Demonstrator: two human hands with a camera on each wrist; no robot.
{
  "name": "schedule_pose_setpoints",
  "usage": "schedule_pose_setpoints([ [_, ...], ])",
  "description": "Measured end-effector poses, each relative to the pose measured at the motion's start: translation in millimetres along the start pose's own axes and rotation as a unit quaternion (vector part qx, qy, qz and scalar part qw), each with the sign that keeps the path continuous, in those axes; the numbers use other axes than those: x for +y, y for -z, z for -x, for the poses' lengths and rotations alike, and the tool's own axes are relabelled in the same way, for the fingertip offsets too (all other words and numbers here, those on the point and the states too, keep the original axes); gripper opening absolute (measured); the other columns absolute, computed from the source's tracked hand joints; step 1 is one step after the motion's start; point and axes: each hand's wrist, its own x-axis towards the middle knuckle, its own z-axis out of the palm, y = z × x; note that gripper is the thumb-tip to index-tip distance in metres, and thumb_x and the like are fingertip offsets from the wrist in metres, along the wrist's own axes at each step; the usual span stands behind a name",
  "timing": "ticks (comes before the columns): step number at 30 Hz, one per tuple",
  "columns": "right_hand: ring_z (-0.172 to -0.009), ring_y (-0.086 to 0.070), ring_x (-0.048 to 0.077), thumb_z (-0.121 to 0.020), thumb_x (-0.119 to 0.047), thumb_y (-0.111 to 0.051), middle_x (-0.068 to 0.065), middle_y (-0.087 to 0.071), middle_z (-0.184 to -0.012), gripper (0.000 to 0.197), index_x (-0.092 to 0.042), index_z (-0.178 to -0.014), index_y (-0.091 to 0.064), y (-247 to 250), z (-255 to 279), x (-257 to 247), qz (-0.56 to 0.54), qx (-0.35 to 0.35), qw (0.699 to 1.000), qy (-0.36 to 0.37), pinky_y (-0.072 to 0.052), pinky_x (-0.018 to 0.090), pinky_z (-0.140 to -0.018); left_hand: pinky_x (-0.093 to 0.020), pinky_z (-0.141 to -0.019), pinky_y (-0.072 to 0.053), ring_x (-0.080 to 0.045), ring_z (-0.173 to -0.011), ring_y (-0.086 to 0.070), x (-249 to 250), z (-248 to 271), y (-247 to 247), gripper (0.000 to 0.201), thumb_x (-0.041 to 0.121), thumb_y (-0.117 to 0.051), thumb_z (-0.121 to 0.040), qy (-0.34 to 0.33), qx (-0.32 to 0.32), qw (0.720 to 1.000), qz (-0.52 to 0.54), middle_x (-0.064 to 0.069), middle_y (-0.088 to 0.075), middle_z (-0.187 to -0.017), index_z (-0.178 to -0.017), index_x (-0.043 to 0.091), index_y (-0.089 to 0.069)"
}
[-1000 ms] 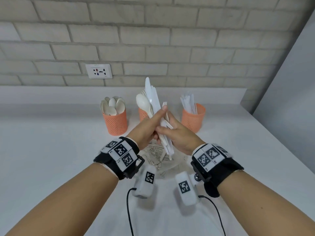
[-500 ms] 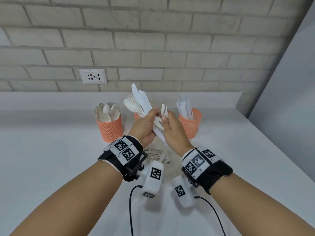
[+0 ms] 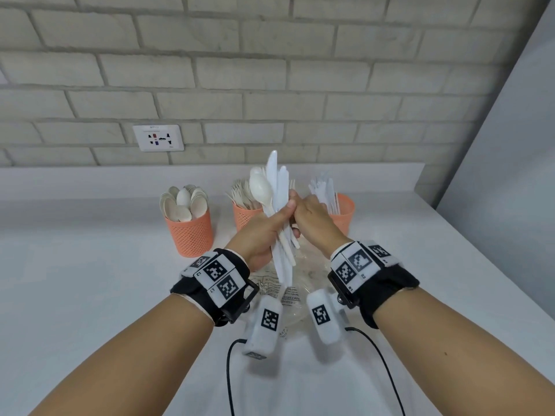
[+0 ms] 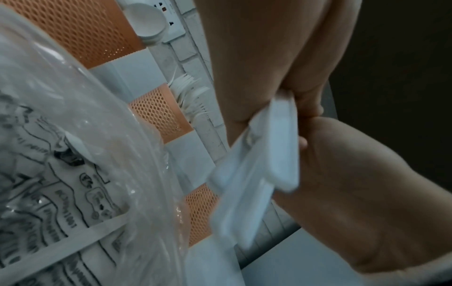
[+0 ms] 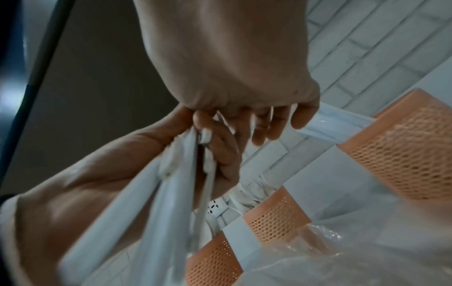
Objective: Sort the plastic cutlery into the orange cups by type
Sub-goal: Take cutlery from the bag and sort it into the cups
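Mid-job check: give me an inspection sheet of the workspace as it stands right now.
Surface: white counter, matte.
Job's things: three orange cups; left cup holds spoons, middle cup forks, right cup knives. Mixed cutlery bundle held above the counter.
Clutter: clear printed plastic bag under the hands.
Grips: left hand grips the bundle; right hand pinches a piece at the bundle, its type hidden.
Cables: two black cables running from the wrist cameras.
Surroundings: brick wall with a wall socket; grey panel at right.
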Motion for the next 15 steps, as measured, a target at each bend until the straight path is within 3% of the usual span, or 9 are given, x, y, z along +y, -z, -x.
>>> schedule_pose_setpoints([
  [2, -0.108, -0.049, 0.022, -0.097, -0.033, -0.036, 0.008, -0.050, -0.111, 0.034, -0.014, -0.122, -0.049, 2, 5, -1, -0.007, 0.087, 0.993, 0.079, -0.037, 0.032, -0.101, -0.021, -0.052, -0.048, -0.009, -0.055, -0.051, 2, -1, 2, 0.038, 0.031, -0.051, -0.093, -0.007, 0.031, 0.999, -0.014, 0.001, -0.063, -0.071, -0.120, 0.004, -0.055],
  [4, -0.092, -0.050, 0.010, -0.095, -0.015, -0.046, 0.005, -0.049, -0.104, 0.023, -0.006, -0.115, -0.052, 5, 13, -8, -0.051, 0.163, 0.973, 0.155, -0.036, 0.012, -0.083, -0.024, -0.058, -0.047, -0.012, -0.061, -0.051, 4, -2, 2, 0.054, 0.040, -0.053, -0.092, -0.019, 0.056, 0.998, -0.027, -0.005, -0.061, -0.083, -0.128, 0.000, -0.050],
  [7, -0.073, -0.052, 0.009, -0.091, -0.008, -0.050, 0.001, -0.052, -0.086, 0.014, -0.004, -0.102, -0.058, 1, 18, -13, -0.049, 0.107, 0.976, 0.183, -0.044, 0.016, -0.070, -0.028, -0.072, -0.050, -0.019, -0.078, -0.059, 5, -2, 2, 0.055, 0.049, -0.044, -0.092, -0.032, 0.053, 0.998, -0.025, -0.011, -0.065, -0.093, -0.117, 0.002, -0.058],
  [9, -0.073, -0.048, 0.008, -0.093, -0.010, -0.048, 0.002, -0.051, -0.089, 0.019, -0.004, -0.108, -0.058, -5, 19, -10, 0.008, 0.054, 0.983, 0.175, -0.039, 0.008, -0.067, -0.029, -0.077, -0.054, -0.018, -0.081, -0.067, 5, -2, 3, 0.049, 0.046, -0.036, -0.096, -0.031, 0.060, 0.998, -0.011, -0.008, -0.070, -0.088, -0.104, 0.006, -0.062],
  [11, -0.076, -0.045, 0.010, -0.095, -0.013, -0.046, 0.003, -0.049, -0.090, 0.020, -0.002, -0.104, -0.059, -12, 19, -6, 0.049, 0.045, 0.981, 0.181, -0.036, 0.004, -0.066, -0.031, -0.081, -0.055, -0.017, -0.083, -0.069, 4, -3, 3, 0.046, 0.047, -0.035, -0.096, -0.029, 0.074, 0.997, -0.012, -0.008, -0.071, -0.087, -0.095, 0.010, -0.063],
  [15, -0.080, -0.047, 0.014, -0.097, -0.019, -0.044, 0.005, -0.049, -0.089, 0.024, -0.002, -0.094, -0.061, -15, 21, -4, 0.028, 0.058, 0.983, 0.172, -0.035, 0.003, -0.067, -0.034, -0.087, -0.053, -0.019, -0.092, -0.069, 6, -3, -2, 0.044, 0.047, -0.038, -0.096, -0.021, 0.094, 0.995, 0.024, -0.010, -0.071, -0.096, -0.098, 0.011, -0.064],
])
